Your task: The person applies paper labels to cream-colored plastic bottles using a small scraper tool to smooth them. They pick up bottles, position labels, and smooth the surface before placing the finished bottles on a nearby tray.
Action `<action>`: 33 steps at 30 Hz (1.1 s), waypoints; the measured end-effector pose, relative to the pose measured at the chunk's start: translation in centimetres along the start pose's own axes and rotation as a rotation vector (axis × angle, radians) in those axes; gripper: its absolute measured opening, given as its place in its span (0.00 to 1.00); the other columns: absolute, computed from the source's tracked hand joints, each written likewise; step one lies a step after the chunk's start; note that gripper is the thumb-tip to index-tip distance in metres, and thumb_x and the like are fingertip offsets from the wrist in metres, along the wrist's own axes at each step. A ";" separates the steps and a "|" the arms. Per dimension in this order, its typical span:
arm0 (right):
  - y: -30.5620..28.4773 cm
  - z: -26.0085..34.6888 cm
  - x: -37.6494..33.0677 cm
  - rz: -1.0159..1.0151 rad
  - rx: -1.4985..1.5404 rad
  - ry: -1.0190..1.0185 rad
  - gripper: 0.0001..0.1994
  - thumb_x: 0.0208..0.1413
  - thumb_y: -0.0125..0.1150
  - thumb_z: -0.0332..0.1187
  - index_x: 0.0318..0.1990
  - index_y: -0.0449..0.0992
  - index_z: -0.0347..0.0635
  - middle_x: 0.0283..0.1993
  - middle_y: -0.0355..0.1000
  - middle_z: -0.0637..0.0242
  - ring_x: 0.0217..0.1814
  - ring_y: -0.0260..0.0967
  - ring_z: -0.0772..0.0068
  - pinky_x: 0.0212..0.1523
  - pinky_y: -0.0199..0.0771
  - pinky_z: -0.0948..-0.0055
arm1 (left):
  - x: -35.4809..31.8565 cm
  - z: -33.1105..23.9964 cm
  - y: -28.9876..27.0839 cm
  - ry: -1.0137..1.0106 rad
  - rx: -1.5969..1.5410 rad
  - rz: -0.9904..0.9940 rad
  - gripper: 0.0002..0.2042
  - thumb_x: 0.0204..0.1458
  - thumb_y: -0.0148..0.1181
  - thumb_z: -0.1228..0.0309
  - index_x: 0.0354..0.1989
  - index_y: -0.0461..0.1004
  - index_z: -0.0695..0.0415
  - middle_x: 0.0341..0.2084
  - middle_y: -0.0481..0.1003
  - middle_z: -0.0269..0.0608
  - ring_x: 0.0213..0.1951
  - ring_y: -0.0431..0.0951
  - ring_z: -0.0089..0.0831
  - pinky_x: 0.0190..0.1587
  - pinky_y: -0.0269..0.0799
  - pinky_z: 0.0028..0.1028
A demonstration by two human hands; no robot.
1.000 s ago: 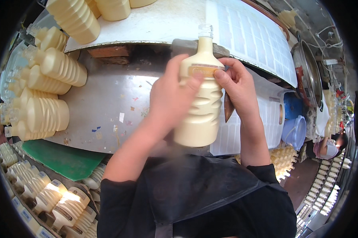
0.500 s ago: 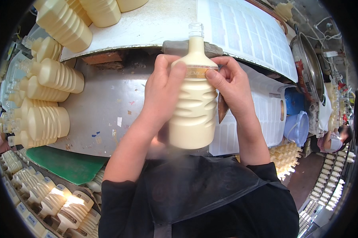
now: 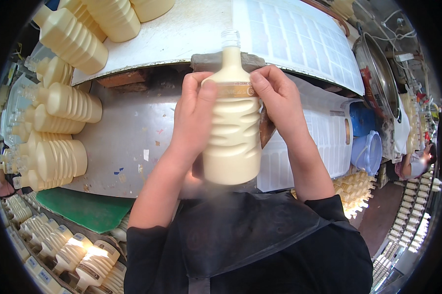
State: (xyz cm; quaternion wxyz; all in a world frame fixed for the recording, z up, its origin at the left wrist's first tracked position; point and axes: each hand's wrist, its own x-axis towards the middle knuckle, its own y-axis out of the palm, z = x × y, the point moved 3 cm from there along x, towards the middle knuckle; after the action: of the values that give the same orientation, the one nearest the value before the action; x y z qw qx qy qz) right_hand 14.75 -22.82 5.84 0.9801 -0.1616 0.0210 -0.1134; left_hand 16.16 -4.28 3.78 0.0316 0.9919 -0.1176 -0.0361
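Observation:
A ribbed cream-coloured bottle (image 3: 231, 139) with a clear threaded neck stands upright in the picture between my hands, neck pointing away from me. Round its shoulder runs a gold-brown label band (image 3: 235, 91). My left hand (image 3: 195, 110) is closed on the bottle's left side, its thumb on the left end of the band. At the right side my right hand (image 3: 279, 98) is closed on the shoulder edge, thumb and forefinger pinched near the band's right end. The other fingers of both hands are partly hidden. A grey block (image 3: 206, 62) lies behind the neck.
Several unlabelled cream bottles (image 3: 74, 103) lie stacked at the left of the metal worktop (image 3: 118, 130). Label sheets (image 3: 289, 36) cover the far right shelf, with more sheets (image 3: 284, 157) below. Blue bucket (image 3: 367, 154) right; green sheet (image 3: 88, 208) lower left; another person (image 3: 414, 164) far right.
My right thumb has slid off the band's front to the bottle's right edge. The bottle looks turned a little, showing more of the band's print. My left hand keeps its hold.

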 end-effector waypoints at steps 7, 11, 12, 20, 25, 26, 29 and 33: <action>-3.7 -0.1 0.6 0.058 0.457 0.210 0.18 0.70 0.52 0.44 0.48 0.81 0.39 0.38 0.73 0.74 0.38 0.68 0.81 0.43 0.69 0.79 | -0.3 0.1 0.5 -0.100 -0.237 0.019 0.22 0.74 0.37 0.53 0.60 0.65 0.59 0.50 0.74 0.41 0.52 0.74 0.25 0.57 0.70 0.28; -3.5 0.0 -0.7 0.082 0.478 0.020 0.15 0.62 0.64 0.30 0.55 0.76 0.36 0.48 0.78 0.67 0.49 0.74 0.79 0.49 0.74 0.77 | -0.3 0.0 0.7 -0.108 -0.230 0.031 0.24 0.72 0.41 0.49 0.60 0.64 0.58 0.49 0.72 0.40 0.51 0.71 0.24 0.56 0.69 0.27; -3.2 -0.1 -1.0 0.112 0.469 0.002 0.16 0.60 0.66 0.26 0.55 0.76 0.35 0.48 0.78 0.67 0.50 0.73 0.79 0.52 0.74 0.77 | -0.4 0.0 0.7 -0.116 -0.242 0.026 0.24 0.72 0.41 0.49 0.60 0.64 0.58 0.49 0.72 0.40 0.51 0.72 0.24 0.56 0.69 0.27; -1.2 3.4 -4.9 -0.144 -0.293 -0.724 0.12 0.52 0.70 0.19 0.44 0.81 0.37 0.45 0.82 0.60 0.40 0.79 0.74 0.43 0.79 0.73 | -0.5 0.2 1.1 -0.218 -0.533 0.013 0.24 0.75 0.33 0.52 0.62 0.66 0.58 0.52 0.75 0.42 0.52 0.76 0.29 0.58 0.72 0.32; 0.0 5.9 -4.9 -0.177 -0.516 -1.068 0.14 0.40 0.67 0.23 0.39 0.83 0.40 0.37 0.82 0.61 0.37 0.81 0.60 0.37 0.79 0.66 | -0.8 0.0 1.4 -0.279 -0.659 -0.005 0.25 0.74 0.32 0.50 0.61 0.68 0.57 0.52 0.75 0.43 0.52 0.77 0.31 0.58 0.74 0.34; 0.0 6.3 -4.6 -0.229 -0.570 -1.056 0.14 0.40 0.67 0.24 0.39 0.83 0.40 0.37 0.82 0.61 0.37 0.81 0.60 0.37 0.78 0.66 | -0.9 0.0 1.4 -0.306 -0.695 -0.012 0.25 0.74 0.31 0.50 0.61 0.68 0.57 0.52 0.75 0.43 0.52 0.77 0.31 0.58 0.73 0.34; 1.5 7.5 -5.3 -0.033 -0.646 -1.144 0.15 0.39 0.66 0.26 0.40 0.82 0.40 0.39 0.80 0.63 0.40 0.80 0.63 0.39 0.77 0.66 | -0.9 -0.1 1.5 -0.287 -0.663 -0.058 0.26 0.74 0.31 0.50 0.61 0.68 0.56 0.52 0.75 0.44 0.54 0.76 0.32 0.59 0.72 0.35; 2.1 8.6 -6.3 0.094 -0.652 -1.087 0.14 0.42 0.66 0.25 0.40 0.83 0.40 0.40 0.80 0.63 0.42 0.80 0.62 0.40 0.78 0.66 | -0.8 -0.1 1.2 -0.317 -0.657 -0.043 0.26 0.74 0.30 0.50 0.61 0.68 0.56 0.53 0.75 0.44 0.55 0.76 0.33 0.60 0.71 0.36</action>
State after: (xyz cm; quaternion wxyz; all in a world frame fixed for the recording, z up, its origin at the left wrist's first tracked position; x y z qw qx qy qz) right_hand 9.75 -16.72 13.31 0.7551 -0.4853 -0.4389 0.0402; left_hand 15.13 -5.23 4.04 0.3292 0.9131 -0.0821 -0.2261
